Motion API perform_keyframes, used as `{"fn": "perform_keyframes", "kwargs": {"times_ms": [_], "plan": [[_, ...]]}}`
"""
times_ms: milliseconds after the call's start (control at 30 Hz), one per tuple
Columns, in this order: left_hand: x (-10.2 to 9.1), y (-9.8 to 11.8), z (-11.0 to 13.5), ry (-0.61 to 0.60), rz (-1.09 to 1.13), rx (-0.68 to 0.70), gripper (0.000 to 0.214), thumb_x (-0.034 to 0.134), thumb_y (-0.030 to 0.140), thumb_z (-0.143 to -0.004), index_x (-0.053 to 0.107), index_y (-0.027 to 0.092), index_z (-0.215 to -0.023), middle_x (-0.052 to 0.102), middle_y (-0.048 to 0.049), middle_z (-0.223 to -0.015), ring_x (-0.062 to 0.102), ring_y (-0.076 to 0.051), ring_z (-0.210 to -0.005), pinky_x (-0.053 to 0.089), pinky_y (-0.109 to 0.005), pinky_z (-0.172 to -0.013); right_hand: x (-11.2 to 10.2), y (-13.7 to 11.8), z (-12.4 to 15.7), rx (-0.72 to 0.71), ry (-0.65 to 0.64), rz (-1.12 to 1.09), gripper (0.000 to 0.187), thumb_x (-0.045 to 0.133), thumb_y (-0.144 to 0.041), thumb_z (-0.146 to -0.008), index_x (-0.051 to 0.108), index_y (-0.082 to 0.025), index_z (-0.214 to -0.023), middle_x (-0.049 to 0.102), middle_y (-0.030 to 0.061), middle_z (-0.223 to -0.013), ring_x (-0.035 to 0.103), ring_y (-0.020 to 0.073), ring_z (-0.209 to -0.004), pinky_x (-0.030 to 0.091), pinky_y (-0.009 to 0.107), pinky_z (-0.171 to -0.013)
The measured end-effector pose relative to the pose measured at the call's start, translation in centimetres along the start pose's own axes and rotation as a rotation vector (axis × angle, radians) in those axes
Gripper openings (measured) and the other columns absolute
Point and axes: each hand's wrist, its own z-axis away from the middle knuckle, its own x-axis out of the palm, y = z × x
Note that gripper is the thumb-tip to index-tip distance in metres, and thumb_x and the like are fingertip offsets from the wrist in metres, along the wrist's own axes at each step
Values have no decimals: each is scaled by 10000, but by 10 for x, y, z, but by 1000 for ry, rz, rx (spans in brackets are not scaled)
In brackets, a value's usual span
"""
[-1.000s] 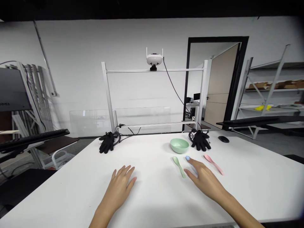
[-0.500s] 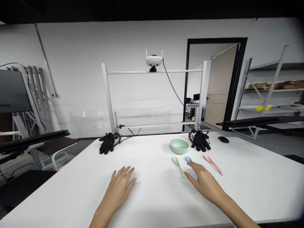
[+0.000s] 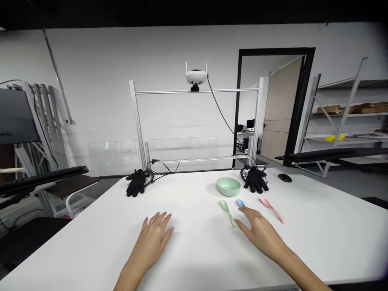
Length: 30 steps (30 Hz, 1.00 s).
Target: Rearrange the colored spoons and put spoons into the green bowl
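Observation:
My right hand (image 3: 260, 234) lies palm down with its fingers spread, just behind the bowl of a pale blue spoon (image 3: 240, 203). That spoon's handle is hidden under the hand. A mint green spoon (image 3: 227, 213) lies just left of my fingers, and a pink spoon (image 3: 271, 209) lies to their right. Neither appears held. My left hand (image 3: 150, 246) rests open on the white table (image 3: 91, 246), touching nothing else. Beyond the spoons stands a mint green bowl (image 3: 228, 186).
A black glove (image 3: 136, 182) lies at the table's far left and another (image 3: 256, 180) at the far right, both with cables. A black mouse (image 3: 284, 178) sits near the far edge. An aluminium frame (image 3: 197, 91) carrying a white camera unit (image 3: 196, 76) stands behind the table.
My right hand has drawn slightly back toward me, showing more of the blue spoon's bowl. The view has shifted a little. My left hand and the objects on the table have not moved.

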Motion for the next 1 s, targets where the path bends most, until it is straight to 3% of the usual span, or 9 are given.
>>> {"fn": "perform_keyframes", "kwargs": {"times_ms": [267, 433, 567, 667, 767, 900, 1000], "plan": [[1, -2, -1, 27, 14, 6, 530, 370, 497, -1048, 540, 251, -1486, 556, -85, -1539, 432, -333, -1472, 314, -612, -1198, 1, 2, -2, 16, -23, 0, 569, 441, -554, -961, 619, -183, -1355, 645, 141, -1394, 614, 317, -1268, 546, 424, -960], [0, -1, 0, 22, 14, 7, 532, 367, 485, -1048, 541, 239, -1486, 555, -92, -1538, 433, -337, -1470, 315, -620, -1194, -4, 15, -12, 13, 0, 25, 583, 413, -556, -967, 592, -190, -1383, 656, 132, -1377, 625, 312, -1251, 544, 394, -926], [1, -2, 0, 27, 18, 7, 533, 370, 491, -1048, 540, 241, -1487, 556, -89, -1538, 434, -336, -1470, 316, -617, -1196, -9, 37, -26, 95, 29, 110, 549, 400, -585, -966, 655, -224, -1292, 728, 102, -1248, 616, 305, -1272, 532, 365, -927], [1, -2, 0, 19, 15, 2, 535, 366, 490, -1049, 535, 241, -1492, 547, -86, -1546, 427, -335, -1475, 307, -618, -1200, -12, 58, -37, 167, 30, 185, 586, 409, -590, -953, 639, -191, -1316, 701, 123, -1304, 586, 321, -1303, 511, 392, -961], [0, -1, -1, 0, 12, -1, 545, 354, 490, -1052, 527, 230, -1499, 534, -87, -1556, 414, -332, -1483, 296, -611, -1208, -15, 83, -48, 200, 16, 222, 558, 398, -552, -956, 638, -171, -1287, 681, 151, -1319, 645, 316, -1185, 510, 392, -894], [-1, -1, -1, 8, 22, -4, 539, 367, 491, -1048, 535, 235, -1492, 544, -90, -1548, 418, -332, -1480, 300, -612, -1205, -21, 116, -57, 270, -62, 248, 493, 369, -551, -961, 682, -198, -1102, 737, 144, -1047, 690, 295, -953, 488, 355, -751], [0, -2, -1, 14, 23, -6, 530, 373, 482, -1047, 537, 241, -1490, 548, -92, -1545, 424, -334, -1476, 304, -616, -1201, -24, 136, -62, 375, -69, 280, 587, 309, -621, -961, 688, -183, -1056, 718, 164, -968, 668, 320, -964, 482, 365, -718]]}}
